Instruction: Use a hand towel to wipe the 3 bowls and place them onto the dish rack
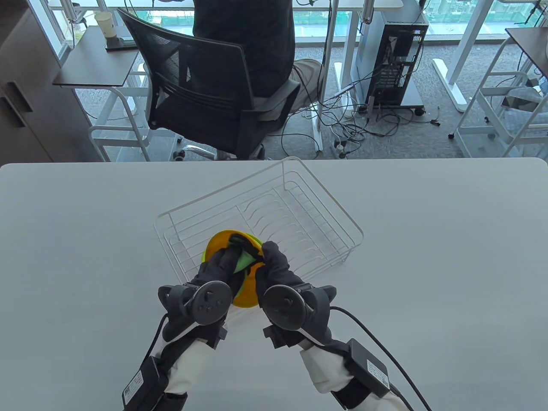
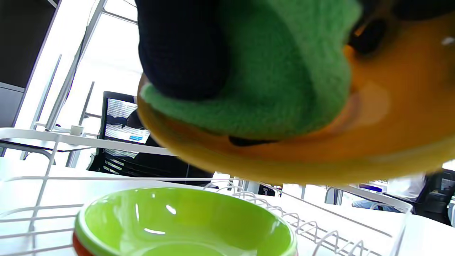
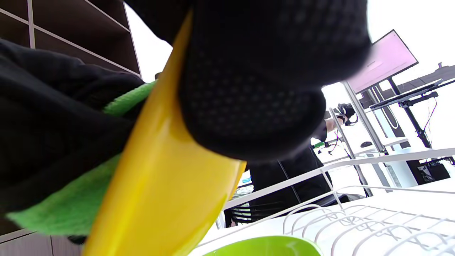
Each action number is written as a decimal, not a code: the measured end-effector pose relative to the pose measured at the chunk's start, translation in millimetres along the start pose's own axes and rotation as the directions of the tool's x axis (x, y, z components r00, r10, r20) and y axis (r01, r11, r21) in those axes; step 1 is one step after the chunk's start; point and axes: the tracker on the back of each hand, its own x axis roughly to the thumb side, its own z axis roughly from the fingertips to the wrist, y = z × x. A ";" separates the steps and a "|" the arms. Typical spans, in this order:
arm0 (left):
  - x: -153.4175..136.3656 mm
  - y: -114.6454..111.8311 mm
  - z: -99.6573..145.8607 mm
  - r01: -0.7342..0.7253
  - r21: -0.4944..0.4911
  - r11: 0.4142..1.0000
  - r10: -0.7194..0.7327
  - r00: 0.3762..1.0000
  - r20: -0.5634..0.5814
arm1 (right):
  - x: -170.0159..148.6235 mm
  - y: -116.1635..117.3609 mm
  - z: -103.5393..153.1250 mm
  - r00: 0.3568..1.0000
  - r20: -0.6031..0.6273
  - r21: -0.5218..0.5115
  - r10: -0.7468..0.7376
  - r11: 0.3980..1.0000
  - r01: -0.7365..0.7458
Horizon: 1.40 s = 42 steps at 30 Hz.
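Observation:
Both hands hold a yellow bowl point(image 1: 219, 245) tilted on edge above the near left end of the white wire dish rack point(image 1: 362, 233). My left hand point(image 1: 222, 265) grips a green hand towel point(image 1: 245, 260) and presses it into the bowl's inside point(image 2: 391, 106); the towel point(image 2: 284, 71) is bunched under its fingers point(image 2: 181, 46). My right hand point(image 1: 274, 263) grips the bowl's rim, its fingers point(image 3: 256, 71) curled over the outer wall point(image 3: 167, 177). Below, in the rack, a green bowl point(image 2: 185, 220) sits stacked on a red bowl point(image 2: 76, 245).
The rack's far half has upright plate wires point(image 1: 295, 209) with nothing in them. Bare white table point(image 1: 449, 257) spreads on both sides. Beyond the far edge a person sits in a black mesh chair point(image 1: 205, 98), near a computer tower point(image 1: 394, 55) and floor cables.

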 end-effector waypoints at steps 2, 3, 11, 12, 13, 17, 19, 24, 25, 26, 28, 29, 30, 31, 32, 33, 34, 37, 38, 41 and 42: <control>-3.8 1.4 -0.2 -0.023 0.007 1.000 0.023 0.999 -0.023 | 2.6 2.3 1.4 1.000 0.003 0.013 -0.004 1.000 0.004; -4.9 1.7 -0.2 -0.030 0.010 0.999 0.030 0.999 -0.027 | 3.3 2.7 1.8 1.000 0.004 0.016 -0.004 1.000 0.004; -8.4 3.9 1.5 -0.281 0.046 0.959 0.282 0.960 -0.004 | 1.8 5.1 1.5 0.998 -0.011 0.042 -0.068 0.997 0.069; -8.8 3.5 2.0 -0.329 0.058 0.943 0.329 0.944 0.006 | 0.1 5.6 1.0 0.997 -0.009 0.041 -0.072 0.997 0.073; -9.1 2.9 2.5 -0.365 0.066 0.929 0.365 0.931 0.014 | -1.8 5.8 0.4 0.998 -0.002 0.035 -0.071 0.997 0.071; -5.4 -2.4 2.6 -0.440 -0.004 0.898 0.439 0.897 0.056 | -7.6 4.1 -2.3 0.996 -0.010 0.027 -0.094 0.995 0.094; -3.0 -6.1 2.9 -0.445 -0.028 0.895 0.446 0.889 0.102 | -12.0 -0.2 -4.3 0.995 -0.010 0.004 -0.097 0.995 0.097; 1.9 -10.6 1.7 -0.441 -0.140 0.887 0.457 0.880 0.127 | -20.7 -8.9 -8.6 0.998 -0.003 -0.044 -0.063 0.997 0.063; 2.8 -10.7 1.7 -0.420 -0.147 0.896 0.438 0.888 0.136 | -21.8 -9.4 -9.0 0.998 -0.007 -0.045 -0.064 0.997 0.064; 4.9 -10.7 1.9 -0.378 -0.157 0.912 0.400 0.904 0.148 | -23.2 -9.5 -9.6 0.998 -0.012 -0.046 -0.060 0.997 0.059; 9.4 -10.6 2.5 -0.297 -0.173 0.939 0.326 0.929 0.172 | -24.8 -8.9 -9.8 0.999 -0.020 -0.049 -0.047 0.998 0.046; 12.1 -10.8 3.0 -0.248 -0.178 0.952 0.280 0.942 0.185 | -25.4 -8.4 -9.9 0.999 -0.025 -0.051 -0.038 0.998 0.037; 13.8 -11.0 3.3 -0.215 -0.181 0.960 0.248 0.949 0.192 | -25.6 -8.2 -10.0 0.999 -0.026 -0.051 -0.035 0.998 0.034; 16.8 -11.6 3.9 -0.154 -0.189 0.970 0.193 0.960 0.205 | -26.0 -8.1 -10.1 0.999 -0.028 -0.052 -0.030 0.998 0.029; 19.8 -12.3 4.5 -0.089 -0.198 0.976 0.133 0.966 0.220 | -26.6 -8.1 -10.3 0.999 -0.031 -0.054 -0.027 0.998 0.026; 23.2 -13.1 5.3 -0.022 -0.197 0.980 0.069 0.970 0.233 | -27.4 -8.3 -10.5 0.999 -0.036 -0.053 -0.028 0.998 0.026; 25.1 -13.7 5.7 0.017 -0.197 0.980 0.031 0.970 0.240 | -28.0 -8.3 -10.7 0.999 -0.040 -0.054 -0.029 0.998 0.027; 30.8 -16.4 7.2 0.143 -0.186 0.972 -0.091 0.961 0.263 | -29.4 -9.2 -11.1 0.998 -0.049 -0.058 -0.034 0.998 0.031; 31.7 -17.0 7.4 0.173 -0.182 0.968 -0.121 0.956 0.266 | -29.5 -9.5 -11.2 0.998 -0.049 -0.059 -0.033 0.998 0.030; 31.7 -17.9 7.9 0.212 -0.145 0.966 -0.170 0.950 0.262 | -29.9 -9.9 -11.4 0.998 -0.049 -0.068 -0.027 0.997 0.023; 30.8 -18.1 7.9 0.213 -0.133 0.968 -0.174 0.950 0.258 | -30.0 -10.1 -11.5 0.998 -0.049 -0.068 -0.028 0.997 0.024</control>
